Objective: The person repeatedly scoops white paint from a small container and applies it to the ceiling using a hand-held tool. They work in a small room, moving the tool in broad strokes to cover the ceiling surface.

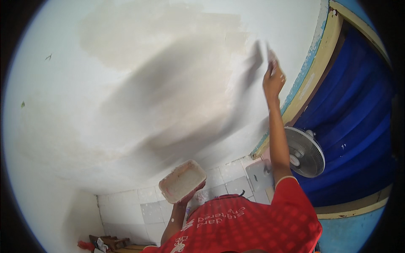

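A putty knife [270, 57] is being gripped by the right hand [273, 80], fingers closed, against the wall [126, 84]; a tray [182, 180] (pinkish) is being held underneath by the left hand [192, 195], fan [304, 152] nearby.

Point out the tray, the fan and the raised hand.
tray [182, 180]: head view, on its pale inner floor.
fan [304, 152]: head view, on the white grille.
right hand [273, 80]: head view, on the back of the hand against the wall.
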Demonstrator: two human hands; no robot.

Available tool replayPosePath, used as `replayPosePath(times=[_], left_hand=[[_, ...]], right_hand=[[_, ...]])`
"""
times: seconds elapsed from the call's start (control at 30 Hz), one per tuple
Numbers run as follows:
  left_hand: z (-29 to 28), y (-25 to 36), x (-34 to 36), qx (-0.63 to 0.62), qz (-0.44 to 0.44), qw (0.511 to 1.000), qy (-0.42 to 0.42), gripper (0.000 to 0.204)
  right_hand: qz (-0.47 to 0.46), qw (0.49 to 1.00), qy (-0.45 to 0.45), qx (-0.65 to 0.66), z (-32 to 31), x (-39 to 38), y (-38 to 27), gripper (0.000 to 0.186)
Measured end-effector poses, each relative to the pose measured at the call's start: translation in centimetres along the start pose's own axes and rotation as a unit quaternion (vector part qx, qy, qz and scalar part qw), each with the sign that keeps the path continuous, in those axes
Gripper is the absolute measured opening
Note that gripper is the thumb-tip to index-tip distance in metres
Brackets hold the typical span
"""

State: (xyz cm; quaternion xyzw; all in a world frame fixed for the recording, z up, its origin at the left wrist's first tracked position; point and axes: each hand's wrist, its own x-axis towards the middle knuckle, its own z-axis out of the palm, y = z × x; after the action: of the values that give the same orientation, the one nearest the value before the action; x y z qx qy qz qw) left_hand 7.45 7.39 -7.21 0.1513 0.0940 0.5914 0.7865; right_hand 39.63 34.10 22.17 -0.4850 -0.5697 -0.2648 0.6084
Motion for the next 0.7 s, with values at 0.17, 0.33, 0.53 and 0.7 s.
replayPosePath(times=[0.17, 0.33, 0.53, 0.7], left_hand=[[-3.4, -0.9, -0.3, -0.058, -0.002, 0.998, -0.018, 0.054], [-1.2, -1.0, -0.1, 0.097, 0.041, 0.994, -0.027, 0.056], [-1.6, -0.5, -0.7, -0.031, -0.007, 0.999, 0.037, 0.057], [0.2, -0.8, -0.5, 0.217, 0.015, 0.973, 0.078, 0.063]], right_hand=[[0.026, 0.995, -0.006, -0.093, 4.5, 3.8, -1.7, 0.037], [-0.144, 0.989, -0.040, 0.011, 9.3, -6.2, -9.0, 0.051], [0.185, 0.858, -0.321, 0.355, 6.6, -13.0, -10.3, 0.026], [0.548, 0.573, -0.215, 0.570, 3.0, -13.5, -7.3, 0.027]])
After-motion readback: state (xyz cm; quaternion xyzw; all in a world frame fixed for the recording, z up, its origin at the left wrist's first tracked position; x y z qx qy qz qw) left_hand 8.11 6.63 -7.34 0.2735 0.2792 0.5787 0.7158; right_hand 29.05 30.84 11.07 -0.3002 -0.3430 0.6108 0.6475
